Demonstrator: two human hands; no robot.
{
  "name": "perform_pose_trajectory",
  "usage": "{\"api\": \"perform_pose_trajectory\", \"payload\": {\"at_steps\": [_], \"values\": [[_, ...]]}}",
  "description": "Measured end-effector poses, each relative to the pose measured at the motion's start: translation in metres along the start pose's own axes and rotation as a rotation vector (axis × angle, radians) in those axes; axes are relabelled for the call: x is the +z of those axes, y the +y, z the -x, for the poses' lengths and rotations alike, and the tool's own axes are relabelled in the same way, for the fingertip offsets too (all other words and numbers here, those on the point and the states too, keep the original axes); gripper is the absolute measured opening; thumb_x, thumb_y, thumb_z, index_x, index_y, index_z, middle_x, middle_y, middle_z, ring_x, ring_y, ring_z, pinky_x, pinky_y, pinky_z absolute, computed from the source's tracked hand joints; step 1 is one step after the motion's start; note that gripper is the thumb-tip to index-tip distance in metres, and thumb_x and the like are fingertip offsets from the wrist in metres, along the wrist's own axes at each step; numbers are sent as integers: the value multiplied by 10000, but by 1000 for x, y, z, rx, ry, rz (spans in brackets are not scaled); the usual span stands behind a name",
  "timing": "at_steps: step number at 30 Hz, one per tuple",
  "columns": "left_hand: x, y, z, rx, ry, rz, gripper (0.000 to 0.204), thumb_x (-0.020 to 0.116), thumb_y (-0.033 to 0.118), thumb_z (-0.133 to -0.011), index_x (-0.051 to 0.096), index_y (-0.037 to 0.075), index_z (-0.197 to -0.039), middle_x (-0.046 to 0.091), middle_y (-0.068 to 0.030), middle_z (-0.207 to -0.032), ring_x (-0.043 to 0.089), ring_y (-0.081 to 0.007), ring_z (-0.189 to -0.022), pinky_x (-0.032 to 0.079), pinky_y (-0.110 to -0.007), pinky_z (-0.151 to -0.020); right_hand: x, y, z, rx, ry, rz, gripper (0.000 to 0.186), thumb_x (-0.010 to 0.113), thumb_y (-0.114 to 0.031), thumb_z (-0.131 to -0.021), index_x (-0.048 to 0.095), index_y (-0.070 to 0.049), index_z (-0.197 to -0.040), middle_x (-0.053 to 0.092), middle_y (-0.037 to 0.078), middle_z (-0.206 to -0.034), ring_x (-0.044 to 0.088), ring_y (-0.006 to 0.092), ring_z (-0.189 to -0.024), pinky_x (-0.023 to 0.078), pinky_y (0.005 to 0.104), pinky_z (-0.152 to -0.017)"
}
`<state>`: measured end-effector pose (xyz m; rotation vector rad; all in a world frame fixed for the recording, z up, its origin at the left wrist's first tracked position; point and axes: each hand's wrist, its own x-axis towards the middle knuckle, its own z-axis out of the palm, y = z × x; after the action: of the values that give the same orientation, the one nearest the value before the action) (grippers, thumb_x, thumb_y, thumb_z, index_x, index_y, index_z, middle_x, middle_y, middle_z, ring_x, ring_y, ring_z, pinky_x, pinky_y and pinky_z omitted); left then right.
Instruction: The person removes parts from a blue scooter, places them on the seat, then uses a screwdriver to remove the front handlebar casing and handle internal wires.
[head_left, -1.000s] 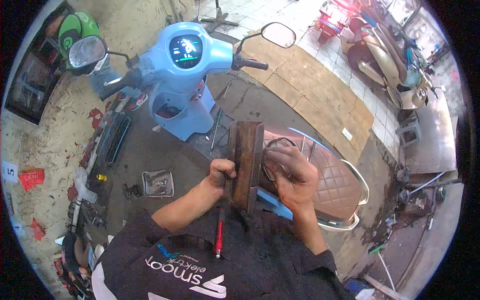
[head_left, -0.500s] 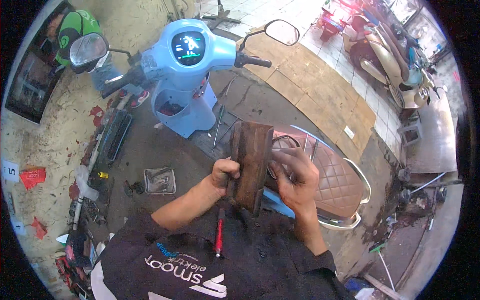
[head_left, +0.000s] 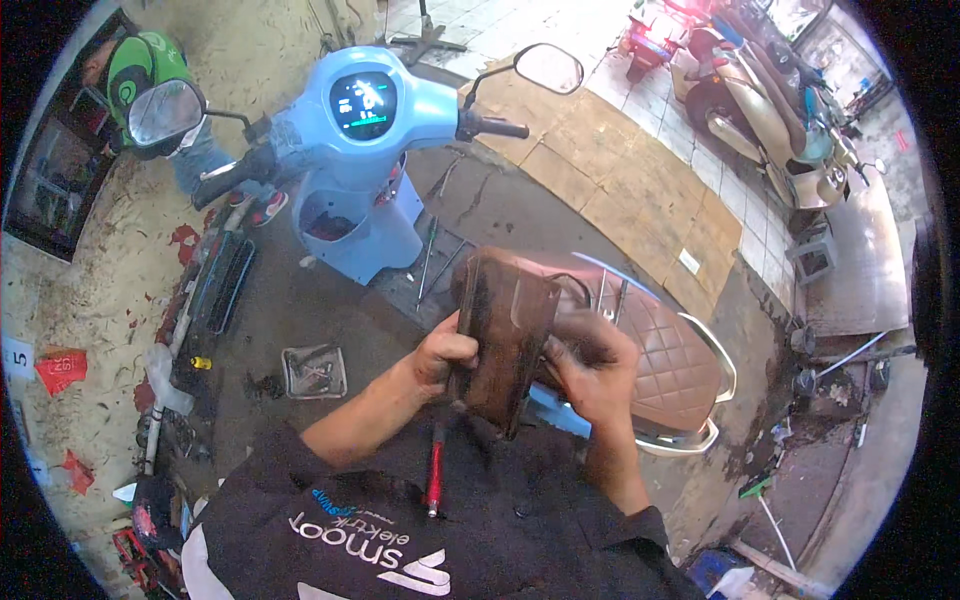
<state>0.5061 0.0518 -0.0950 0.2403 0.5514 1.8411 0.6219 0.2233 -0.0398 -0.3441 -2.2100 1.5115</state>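
Observation:
A dark brown, worn rectangular part (head_left: 508, 340), box-like with a raised edge, is held up in front of my chest and tilted. My left hand (head_left: 445, 352) is closed round its left edge, thumb on the near face. My right hand (head_left: 592, 362) is closed at the right edge, with the thumb against it; its fingers are blurred and partly hidden. Beyond the part, a scooter's brown quilted seat (head_left: 672, 360) shows, with a thin dark cable (head_left: 572, 282) near my right fingers. The light-blue scooter front (head_left: 350, 110) stands ahead, its display lit.
A clear tray (head_left: 314, 372) with small metal pieces lies on the floor at left. Long tools (head_left: 428, 260) lie by the scooter front. A person in a green jacket (head_left: 150, 75) is at far left. Another scooter (head_left: 750, 115) stands far right. A red pen (head_left: 435, 480) is clipped on my shirt.
The part has turned slightly, its top leaning further right and its face more toward me. My right fingers have moved and blur. The whole view has shifted a little.

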Motion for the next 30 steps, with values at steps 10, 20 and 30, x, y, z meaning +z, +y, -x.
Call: {"api": "perform_pose_trajectory", "payload": {"at_steps": [10, 20, 30], "values": [[-9, 2, 1, -69, -236, 342, 646, 487, 417, -837, 426, 8, -1334, 511, -181, -1293, 539, -285, -1141, 419, -423, -999, 10, 11, 16, 122, 37, -288, 185, 704, -3, -763, 661, 32, -940, 672, 69, -880, 608, 137, -834, 486, 279, -795], [-58, -32, -21, 162, -132, -559, 185, 563, 208, -871, 584, 48, -963, 595, -96, -901, 588, -229, -850, 483, -362, -797, 20, -11, 20, -46, -49, -155, 181, 679, 63, -723, 675, 47, -903, 663, 106, -882, 622, 179, -828, 480, 278, -760], [-63, -21, -19, -58, -249, -526, 200, 562, 165, -888, 591, 28, -1032, 631, -69, -941, 605, -168, -885, 493, -312, -799, 20, -6, 35, -4, -50, -38, 151, 682, 56, -760, 677, 44, -911, 657, 111, -893, 631, 167, -820, 494, 264, -730]]}}
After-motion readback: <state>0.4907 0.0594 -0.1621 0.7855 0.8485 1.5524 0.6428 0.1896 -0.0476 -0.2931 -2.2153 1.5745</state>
